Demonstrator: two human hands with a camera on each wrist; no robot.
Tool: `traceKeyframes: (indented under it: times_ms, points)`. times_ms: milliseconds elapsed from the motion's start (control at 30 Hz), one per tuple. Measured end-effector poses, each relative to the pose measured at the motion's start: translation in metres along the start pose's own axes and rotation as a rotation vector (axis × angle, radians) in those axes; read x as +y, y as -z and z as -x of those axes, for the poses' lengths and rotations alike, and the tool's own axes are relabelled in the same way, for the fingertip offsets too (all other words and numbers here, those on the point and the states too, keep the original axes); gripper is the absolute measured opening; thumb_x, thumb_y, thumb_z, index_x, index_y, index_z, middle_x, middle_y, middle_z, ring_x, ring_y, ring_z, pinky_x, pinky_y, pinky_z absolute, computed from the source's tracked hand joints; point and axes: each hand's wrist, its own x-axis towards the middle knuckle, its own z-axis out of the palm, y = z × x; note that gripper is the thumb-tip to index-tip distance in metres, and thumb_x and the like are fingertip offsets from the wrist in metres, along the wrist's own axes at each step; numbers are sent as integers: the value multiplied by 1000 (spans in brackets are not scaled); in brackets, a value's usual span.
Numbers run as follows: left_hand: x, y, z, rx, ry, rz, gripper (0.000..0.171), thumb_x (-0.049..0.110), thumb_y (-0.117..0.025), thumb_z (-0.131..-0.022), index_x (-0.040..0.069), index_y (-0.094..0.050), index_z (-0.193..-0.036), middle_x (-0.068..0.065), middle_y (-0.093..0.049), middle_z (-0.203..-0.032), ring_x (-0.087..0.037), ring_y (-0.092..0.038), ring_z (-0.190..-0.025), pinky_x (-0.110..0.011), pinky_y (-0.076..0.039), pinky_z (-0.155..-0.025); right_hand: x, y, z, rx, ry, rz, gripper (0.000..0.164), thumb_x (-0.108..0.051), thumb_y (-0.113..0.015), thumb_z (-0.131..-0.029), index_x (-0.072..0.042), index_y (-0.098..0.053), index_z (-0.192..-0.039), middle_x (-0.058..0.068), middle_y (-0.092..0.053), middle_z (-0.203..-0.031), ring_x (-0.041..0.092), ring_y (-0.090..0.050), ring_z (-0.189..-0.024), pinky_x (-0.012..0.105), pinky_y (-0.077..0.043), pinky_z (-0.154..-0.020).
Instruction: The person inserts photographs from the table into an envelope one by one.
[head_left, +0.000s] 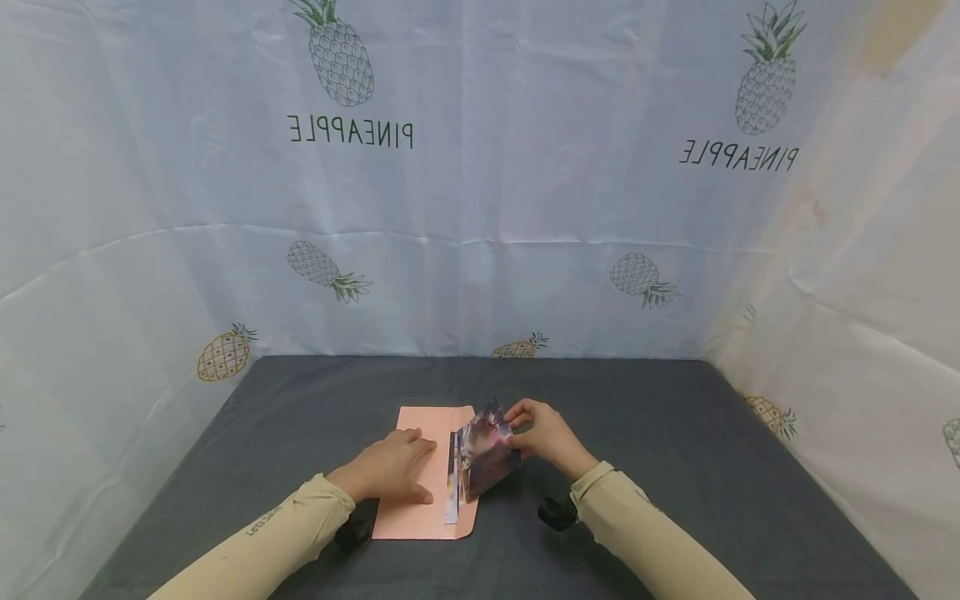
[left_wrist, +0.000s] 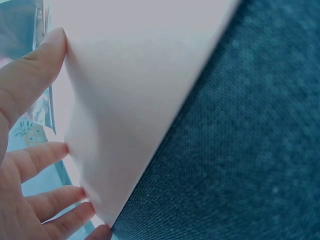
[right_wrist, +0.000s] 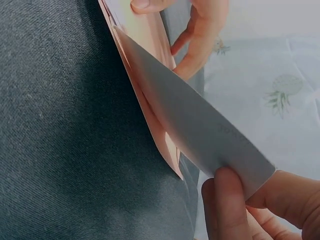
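A pink paper envelope [head_left: 420, 523] lies on the dark cloth, its flap on the right side. Across it rests my left hand [head_left: 388, 468], fingers spread and pressing the paper; the left wrist view shows those fingertips along the envelope's pale surface [left_wrist: 125, 100]. My right hand [head_left: 546, 435] pinches a dark, glossy picture card [head_left: 486, 457] by its right edge, tilted up, with its left edge at the envelope's opening. In the right wrist view the card's plain grey back [right_wrist: 185, 115] faces the camera. Another picture card [head_left: 452, 500] sticks partly out of the opening.
The dark cloth [head_left: 315, 408] covers the tabletop on all sides of the envelope. White curtains with pineapple prints [head_left: 465, 292] enclose the back and both sides. A small black device [head_left: 557, 514] sits beneath the right wrist.
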Motion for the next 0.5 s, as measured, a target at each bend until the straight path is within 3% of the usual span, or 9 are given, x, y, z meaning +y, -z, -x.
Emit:
traceKeyframes:
  times_ms: [500]
  points:
    - [1,0,2,4,-11,-11,79,51,-81,-71,9,-56,-133,-19,-47,-144,-36,-43,-134,-53,-41,-103,4,-3,2,13,-10,0,31,1,-77,-77,-4,-64,-105,9,-68,-97,16,-63,-64,33,-56,-60]
